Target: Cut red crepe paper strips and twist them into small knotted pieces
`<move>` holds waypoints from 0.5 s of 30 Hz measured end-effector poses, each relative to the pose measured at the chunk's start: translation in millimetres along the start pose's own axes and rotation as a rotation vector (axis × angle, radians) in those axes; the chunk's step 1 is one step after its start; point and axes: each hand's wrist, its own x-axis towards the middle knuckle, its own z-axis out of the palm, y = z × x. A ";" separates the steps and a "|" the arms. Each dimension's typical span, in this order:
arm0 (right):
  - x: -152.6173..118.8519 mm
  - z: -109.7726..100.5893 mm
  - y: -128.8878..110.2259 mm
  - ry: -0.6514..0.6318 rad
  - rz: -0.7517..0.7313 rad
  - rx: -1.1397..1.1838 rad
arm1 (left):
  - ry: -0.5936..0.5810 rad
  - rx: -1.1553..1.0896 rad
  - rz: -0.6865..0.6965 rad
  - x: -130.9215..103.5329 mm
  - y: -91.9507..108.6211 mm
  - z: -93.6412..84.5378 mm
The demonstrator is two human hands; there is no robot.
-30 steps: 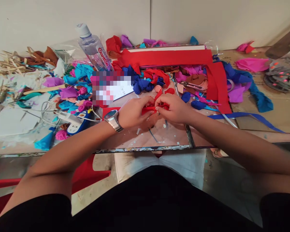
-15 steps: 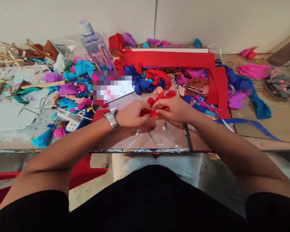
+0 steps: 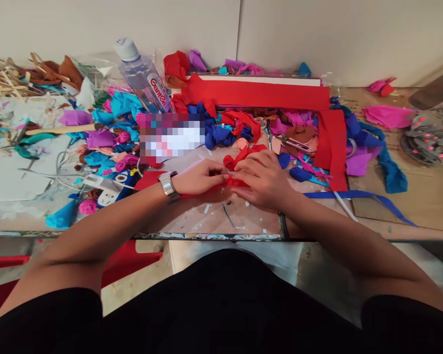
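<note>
Low over the front of the table, my left hand (image 3: 201, 177) pinches a piece of red crepe paper (image 3: 233, 181) between thumb and fingertips. My right hand (image 3: 262, 179) meets it from the other side, its bent fingers closed around the same paper and partly hiding it. A red strip (image 3: 147, 180) shows beneath my left wrist. Just beyond my fingertips lie curled red paper pieces (image 3: 239, 158). Past my right hand rests a utility knife (image 3: 296, 144) on paper scraps, with scissors (image 3: 269, 132) partly visible nearer the middle.
A water bottle (image 3: 142, 76) leans at the back left, near a phone (image 3: 177, 140) with a blurred screen. A power strip (image 3: 116, 189) with a plugged-in charger stands left. Wide red paper (image 3: 258, 94) lies at the back. Wooden sticks (image 3: 11, 78) pile up far left.
My right hand has turned so its back shows more, fingers now folded over the red paper. Both hands sit slightly lower in view, and the camera view has shifted a little.
</note>
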 end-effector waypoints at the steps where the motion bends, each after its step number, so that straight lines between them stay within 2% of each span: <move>1: -0.3 2.5 -2.7 -0.012 0.018 0.018 | -0.008 -0.019 -0.002 0.3 0.0 -0.2; 8: 0.1 10.2 -7.0 -0.077 0.109 0.123 | -0.022 -0.046 -0.018 4.7 -5.8 -0.7; 15: -0.1 8.2 -6.4 -0.071 0.053 0.096 | -0.061 -0.128 -0.084 6.8 -3.9 -5.7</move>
